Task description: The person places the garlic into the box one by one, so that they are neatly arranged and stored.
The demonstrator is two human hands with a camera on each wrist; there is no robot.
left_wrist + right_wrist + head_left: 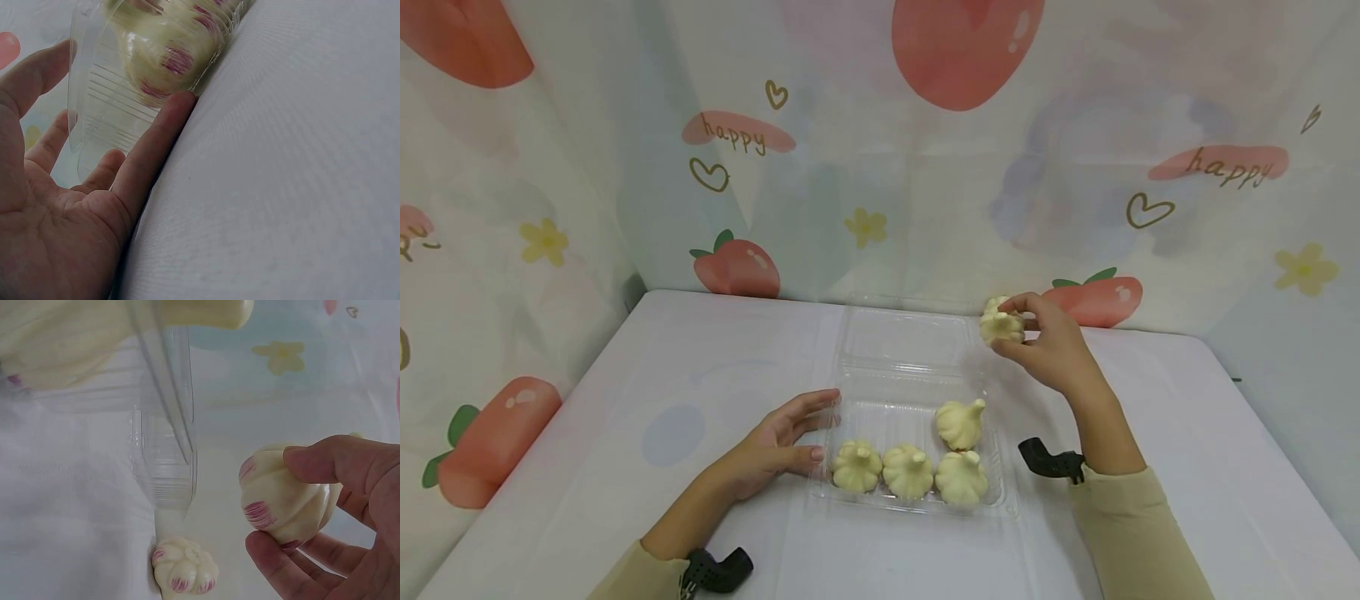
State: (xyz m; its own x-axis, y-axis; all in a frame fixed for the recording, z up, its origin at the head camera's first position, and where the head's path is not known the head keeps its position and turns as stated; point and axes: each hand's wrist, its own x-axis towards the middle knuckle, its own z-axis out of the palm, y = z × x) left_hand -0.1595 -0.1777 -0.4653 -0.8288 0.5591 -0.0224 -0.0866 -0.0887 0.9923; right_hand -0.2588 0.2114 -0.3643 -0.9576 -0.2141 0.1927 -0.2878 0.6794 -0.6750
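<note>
A clear plastic clamshell box (880,506) lies with its lid folded back, and several garlic bulbs (908,472) sit in its tray: a row along the near side and one behind at the right. My left hand (778,446) rests against the tray's left wall, fingers extended and thumb apart. In the left wrist view, a fingertip is right at the box's lower edge. Above the table, beyond the box's far right corner, my right hand (1043,340) pinches a garlic bulb (284,497) between thumb and fingers. Another garlic bulb (184,565) lies on the table past it.
The transparent lid (910,337) stretches toward the back edge of the white-covered table (722,358). A printed fabric backdrop (820,167) rises behind the table and along both sides. Black wrist mounts (1051,460) sit at both sleeves.
</note>
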